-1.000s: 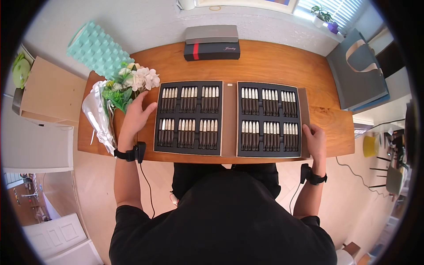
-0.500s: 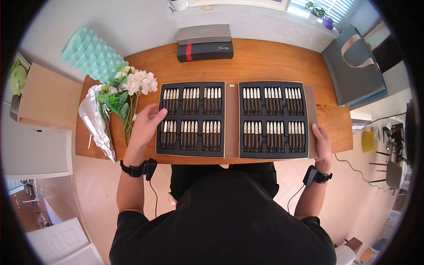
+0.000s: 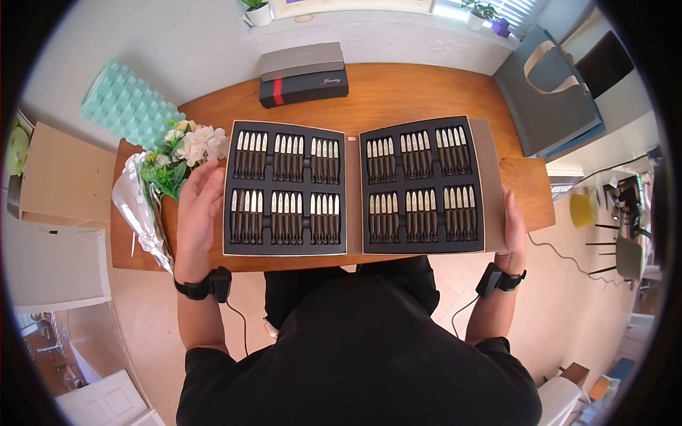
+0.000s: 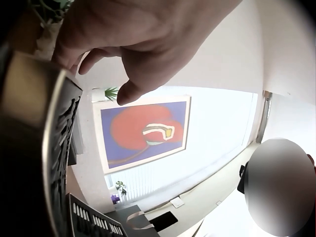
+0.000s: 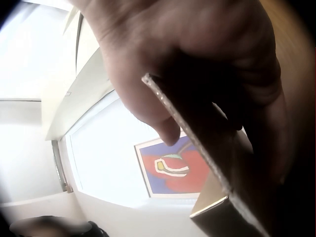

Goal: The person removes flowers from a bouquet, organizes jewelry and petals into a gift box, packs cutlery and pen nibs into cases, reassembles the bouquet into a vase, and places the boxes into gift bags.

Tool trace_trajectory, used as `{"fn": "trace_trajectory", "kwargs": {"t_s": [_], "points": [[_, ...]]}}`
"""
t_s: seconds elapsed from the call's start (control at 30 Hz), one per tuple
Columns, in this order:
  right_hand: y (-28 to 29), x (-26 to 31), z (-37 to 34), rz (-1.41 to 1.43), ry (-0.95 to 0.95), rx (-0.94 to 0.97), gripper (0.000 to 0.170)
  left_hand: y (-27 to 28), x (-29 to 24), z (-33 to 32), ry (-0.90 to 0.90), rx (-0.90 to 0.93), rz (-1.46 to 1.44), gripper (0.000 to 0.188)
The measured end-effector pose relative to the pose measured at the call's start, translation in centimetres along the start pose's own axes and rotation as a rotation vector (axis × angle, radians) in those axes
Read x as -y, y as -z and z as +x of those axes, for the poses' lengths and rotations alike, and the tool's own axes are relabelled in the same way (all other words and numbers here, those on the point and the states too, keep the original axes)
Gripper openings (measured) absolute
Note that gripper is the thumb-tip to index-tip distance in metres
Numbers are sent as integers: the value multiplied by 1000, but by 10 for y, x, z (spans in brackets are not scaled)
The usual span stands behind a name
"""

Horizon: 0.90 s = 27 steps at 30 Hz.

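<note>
A wide folding case lies spread at the table's front edge. Its left tray and right tray hold rows of slim dark pieces with pale pointed tips. Both trays lean inward, outer edges raised. My left hand is beside the left tray's outer edge, fingers extended; in the left wrist view its thumb stands apart from the tray wall. On the other side, my right hand lies along the brown flap, fingers straight. The flap passes between thumb and fingers in the right wrist view.
Flowers and a silver wrapper lie on the left, before a teal studded block. Two stacked boxes stand at the back of the wooden table. A grey bag is at the right.
My left hand has moved from beside the flowers to the case's left edge. The case's two trays have tipped up at their outer sides. My right hand's fingers have straightened along the flap.
</note>
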State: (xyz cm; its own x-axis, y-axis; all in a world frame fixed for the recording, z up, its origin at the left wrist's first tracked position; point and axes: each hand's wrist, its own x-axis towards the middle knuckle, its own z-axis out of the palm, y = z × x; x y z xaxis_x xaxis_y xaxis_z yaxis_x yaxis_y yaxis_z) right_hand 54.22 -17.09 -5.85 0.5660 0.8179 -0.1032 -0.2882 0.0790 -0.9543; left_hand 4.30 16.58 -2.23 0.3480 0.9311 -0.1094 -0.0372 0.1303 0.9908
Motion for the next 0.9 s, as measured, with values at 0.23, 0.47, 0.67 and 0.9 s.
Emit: {"fn": "trace_trajectory", "kwargs": {"t_s": [0.23, 0.47, 0.67, 0.9], "points": [[4, 3, -19, 546, 55, 318, 116, -50, -36, -38, -184, 94, -17, 64], [-16, -4, -35, 410, 208, 429, 120, -142, -47, -79, -366, 339, 24, 107], [-31, 1, -76, 18, 200, 298, 150, -209, -29, -104, -346, 636, -92, 97], [-94, 31, -72, -373, 402, 383, 163, -235, -25, -104, -516, 722, 218, 102]]}}
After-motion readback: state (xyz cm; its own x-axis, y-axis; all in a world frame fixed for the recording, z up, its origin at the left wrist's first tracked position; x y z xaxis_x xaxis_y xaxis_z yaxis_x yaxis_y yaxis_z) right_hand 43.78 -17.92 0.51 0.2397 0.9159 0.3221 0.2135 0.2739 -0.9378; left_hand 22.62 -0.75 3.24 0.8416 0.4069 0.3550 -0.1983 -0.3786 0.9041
